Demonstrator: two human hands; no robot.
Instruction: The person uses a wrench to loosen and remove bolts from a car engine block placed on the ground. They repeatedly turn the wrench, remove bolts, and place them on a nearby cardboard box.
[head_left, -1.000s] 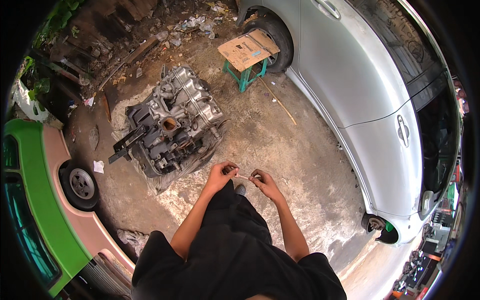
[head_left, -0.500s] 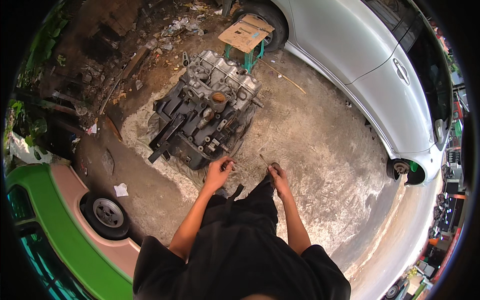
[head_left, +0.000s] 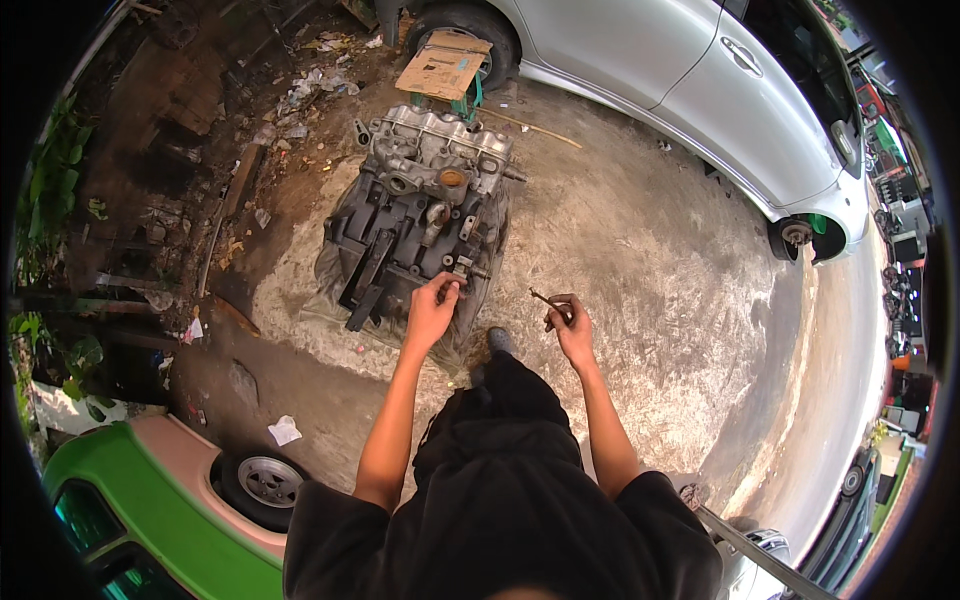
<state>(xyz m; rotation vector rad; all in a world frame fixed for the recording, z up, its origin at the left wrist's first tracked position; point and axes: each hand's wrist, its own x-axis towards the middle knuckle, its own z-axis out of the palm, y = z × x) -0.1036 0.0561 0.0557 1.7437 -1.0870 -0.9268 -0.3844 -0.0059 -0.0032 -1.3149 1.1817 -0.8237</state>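
A dark engine block (head_left: 395, 225) with a grey metal top sits on a crumpled cloth (head_left: 335, 290) on the ground ahead of me. My left hand (head_left: 434, 312) reaches to its near right corner, fingers pinched together beside a small metal fitting (head_left: 462, 266). Whatever those fingers grip, if anything, is too small to make out. Off to the right of the engine, my right hand (head_left: 570, 328) is closed round a slim brown metal tool (head_left: 544, 298). The tool's thin end points up and left, apart from the engine.
A green stool (head_left: 460, 103) topped with cardboard (head_left: 443, 66) stands behind the engine. A silver car (head_left: 620, 60) is at the far right, a green and pink vehicle (head_left: 150, 500) at the near left. Litter (head_left: 310, 90) and a wooden strip (head_left: 236, 316) lie on the left.
I have come closer to the engine. My left hand has moved forward to its near right corner. My right hand has risen slightly and moved right, still holding the tool.
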